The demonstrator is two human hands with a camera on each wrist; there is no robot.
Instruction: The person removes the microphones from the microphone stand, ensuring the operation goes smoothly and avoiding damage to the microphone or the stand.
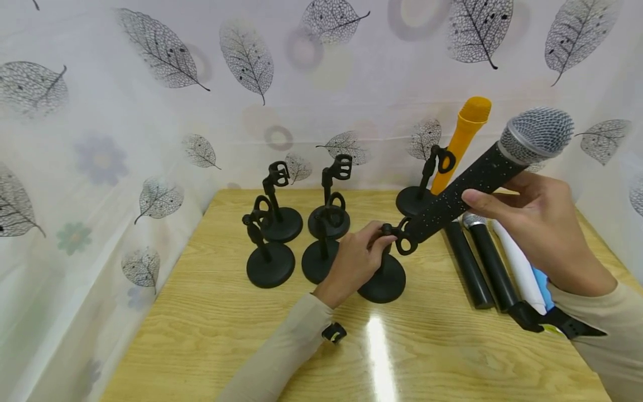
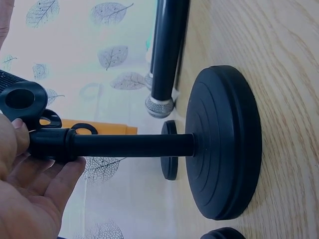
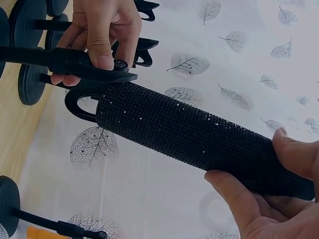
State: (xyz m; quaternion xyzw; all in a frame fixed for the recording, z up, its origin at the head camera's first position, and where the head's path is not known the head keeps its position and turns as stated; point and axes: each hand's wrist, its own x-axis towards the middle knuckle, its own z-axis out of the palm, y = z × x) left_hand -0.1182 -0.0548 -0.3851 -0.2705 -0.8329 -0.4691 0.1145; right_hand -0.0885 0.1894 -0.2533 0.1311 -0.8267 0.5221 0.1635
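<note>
My right hand [image 1: 545,234] grips a black sparkly microphone [image 1: 464,187] with a silver mesh head, tilted with its head up to the right. The microphone's lower end is at the ring clip [image 1: 406,244] of a black desk microphone stand [image 1: 383,282]. With thumb and fingers, my left hand [image 1: 354,259] holds the top of that stand, just below the clip. In the left wrist view the stand's round base [image 2: 224,142] sits on the wooden table. The right wrist view shows the microphone's end [image 3: 112,107] against the clip's open ring.
Several black stands [image 1: 271,265] are grouped left of my left hand. Behind, a yellow microphone [image 1: 459,142] leans in another stand [image 1: 412,201]. Black microphones [image 1: 469,265] and a white one [image 1: 519,268] lie at the right. A leaf-print cloth [image 1: 311,100] hangs behind the table [image 1: 211,335].
</note>
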